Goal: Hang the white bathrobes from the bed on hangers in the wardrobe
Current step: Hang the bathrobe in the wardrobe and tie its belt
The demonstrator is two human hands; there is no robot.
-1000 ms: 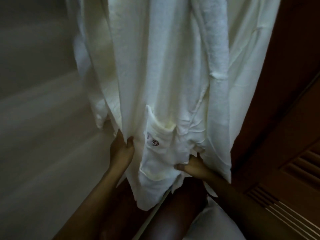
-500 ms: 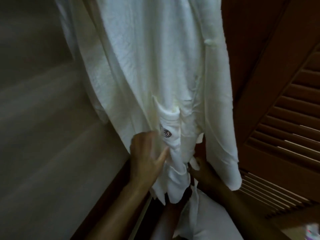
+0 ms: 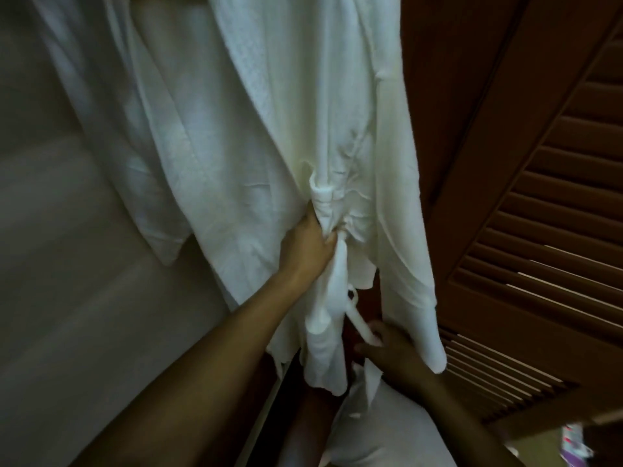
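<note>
At the bottom, nearest the camera, two bare forearms reach up into the wardrobe, and a white pillow (image 3: 381, 433) lies between them low in the opening. The right hand (image 3: 392, 352) is just above the pillow in deep shadow. Its thumb and fingers are curled round the lower end of a narrow white strip (image 3: 358, 316) that trails down from the robe. The light is dim there, so the grip shows only roughly.

Higher and farther in, the left hand (image 3: 308, 246) is closed tightly on the white bathrobe (image 3: 303, 112), squeezing a bunch of its cloth into a wrinkled knot just above the knuckles. Below this fist the gathered cloth drops in a narrow fold to a ragged hem close to the pillow.

The bathrobe hangs from above the top of the view, so what holds it up cannot be seen. It fills the middle of the wardrobe opening, and a long panel of it falls down the right side, ending beside the right wrist. Left of it hangs a second length of white cloth (image 3: 128, 156), ending higher; whether this is a sleeve of the same robe or another robe cannot be told.

The wardrobe's brown louvred door (image 3: 539, 247) stands at the right edge, close to the robe. A pale, blurred wall (image 3: 50, 298) fills the left side. A small colourful thing (image 3: 573, 439) sits in the lower right corner, too blurred to make out.
</note>
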